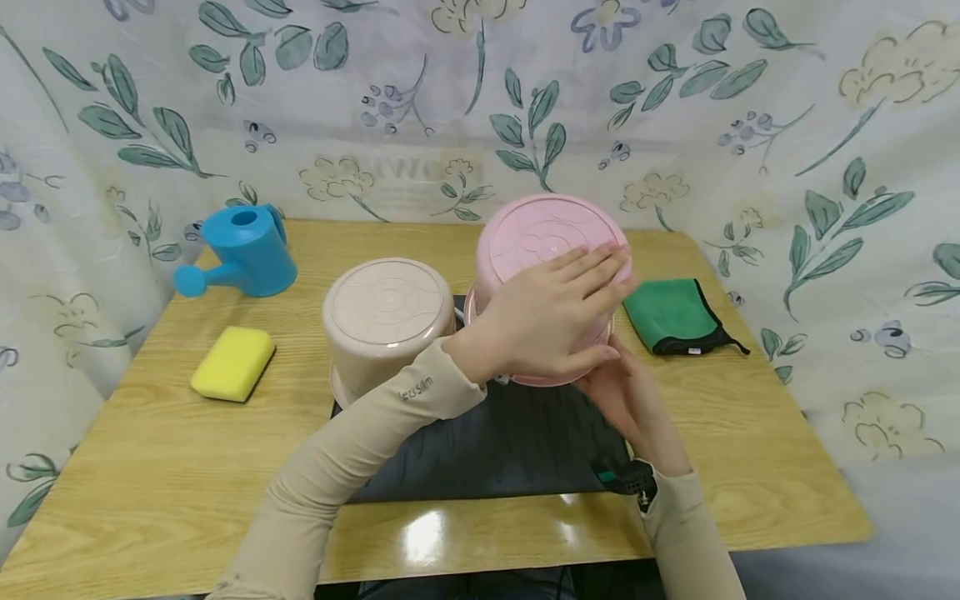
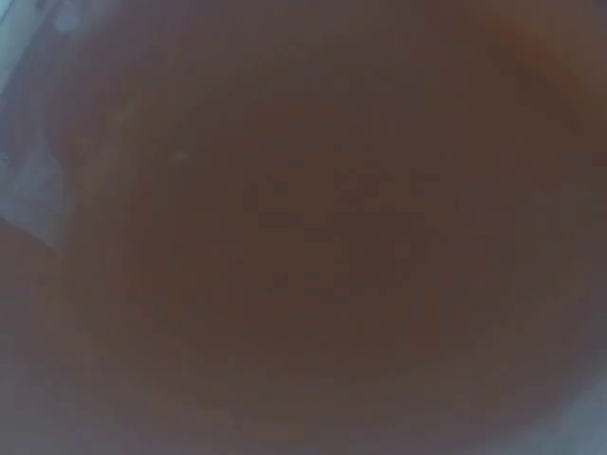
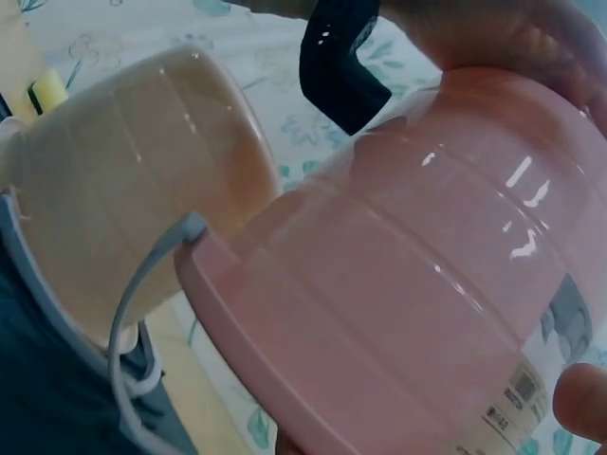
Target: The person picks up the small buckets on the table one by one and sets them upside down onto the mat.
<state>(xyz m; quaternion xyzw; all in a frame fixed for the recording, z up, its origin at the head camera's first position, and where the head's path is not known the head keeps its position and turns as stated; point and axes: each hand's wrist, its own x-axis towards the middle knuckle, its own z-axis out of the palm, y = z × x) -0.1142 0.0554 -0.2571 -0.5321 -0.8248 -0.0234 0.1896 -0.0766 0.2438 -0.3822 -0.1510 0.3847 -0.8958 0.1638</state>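
A pink bucket [image 1: 525, 237] is upside down, its moulded base facing up. My left hand [image 1: 558, 312] lies across that base and side with fingers extended. Low on the bucket's right side, my right hand [image 1: 633, 400] grips it near the rim; part of those fingers is hidden. In the right wrist view, the pink bucket [image 3: 379, 275] shows a grey handle [image 3: 133, 284] and a printed label [image 3: 512, 408]. To its left, a beige bucket [image 1: 390, 304] also stands upside down, partly behind my left sleeve. The left wrist view is a dark blur.
A dark mat [image 1: 487, 458] lies under the buckets on the wooden table [image 1: 187, 500]. At the left are a blue watering can [image 1: 255, 250] and a yellow sponge [image 1: 234, 362]. A folded green cloth [image 1: 671, 315] lies at the right, with a floral curtain [image 1: 420, 108] behind.
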